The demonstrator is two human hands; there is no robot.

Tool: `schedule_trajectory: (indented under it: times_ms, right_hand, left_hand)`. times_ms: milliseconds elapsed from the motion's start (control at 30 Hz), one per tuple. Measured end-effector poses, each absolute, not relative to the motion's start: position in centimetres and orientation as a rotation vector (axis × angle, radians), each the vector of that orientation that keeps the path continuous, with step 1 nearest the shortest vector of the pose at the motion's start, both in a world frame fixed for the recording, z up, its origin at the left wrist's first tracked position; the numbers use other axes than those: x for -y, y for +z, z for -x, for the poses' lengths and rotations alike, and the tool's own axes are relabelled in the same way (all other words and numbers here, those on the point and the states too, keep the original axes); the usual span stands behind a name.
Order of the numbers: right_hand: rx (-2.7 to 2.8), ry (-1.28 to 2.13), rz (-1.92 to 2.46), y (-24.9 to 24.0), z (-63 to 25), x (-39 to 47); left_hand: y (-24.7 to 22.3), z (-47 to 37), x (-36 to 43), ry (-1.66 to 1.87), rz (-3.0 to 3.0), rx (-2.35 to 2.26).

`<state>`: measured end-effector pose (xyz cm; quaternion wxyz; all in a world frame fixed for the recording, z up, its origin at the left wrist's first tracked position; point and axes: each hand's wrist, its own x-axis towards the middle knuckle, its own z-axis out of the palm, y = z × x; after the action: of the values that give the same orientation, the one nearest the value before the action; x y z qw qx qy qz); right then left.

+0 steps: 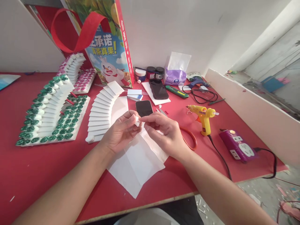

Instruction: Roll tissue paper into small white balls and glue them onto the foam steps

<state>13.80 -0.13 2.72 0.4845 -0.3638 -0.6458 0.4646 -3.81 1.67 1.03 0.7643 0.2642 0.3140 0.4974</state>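
My left hand (123, 129) is closed, pinching a small white wad (137, 121) between thumb and fingers; it looks like rolled tissue. From the right, my right hand (164, 132) reaches it with the index fingertip, while the thumb stays apart below. Thin white tissue sheets (138, 159) lie under both hands. Just left of them, a curved stair-like row of white strips (99, 114) stands on a white board, with a small white rosette (89, 139) at its near end. A phone (144, 107) lies behind my fingers.
Left stand a green-and-white rosette piece (47, 115) and a pink one (85, 81) before a printed bag (107, 47). Right are a yellow glue gun (202, 115), its cord and a purple box (237, 147). Behind sit paint jars (150, 72), tissue pack (175, 76), green cutter (177, 91).
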Motion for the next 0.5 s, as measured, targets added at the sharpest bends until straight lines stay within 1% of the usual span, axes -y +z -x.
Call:
schedule_trajectory:
  times_ms: [100,200,367,500]
  right_hand:
    - [1.289,1.474,0.906,3.0,-13.9,-0.2]
    - [1.053,1.693,0.885,3.2,-14.0,-0.5]
    - [0.898,1.859,0.877,3.6,-14.2,-0.9]
    - [0.883,1.871,0.856,3.4,-14.2,-1.2]
  left_hand:
    - [1.0,3.7,-1.7,1.1,-0.56,-0.676]
    - [1.0,3.6,-1.9,1.117,-0.54,-0.691]
    - [1.0,3.6,-1.9,1.128,-0.552,-0.688]
    - [1.1,3.6,-1.9,1.114,-0.588,-0.692]
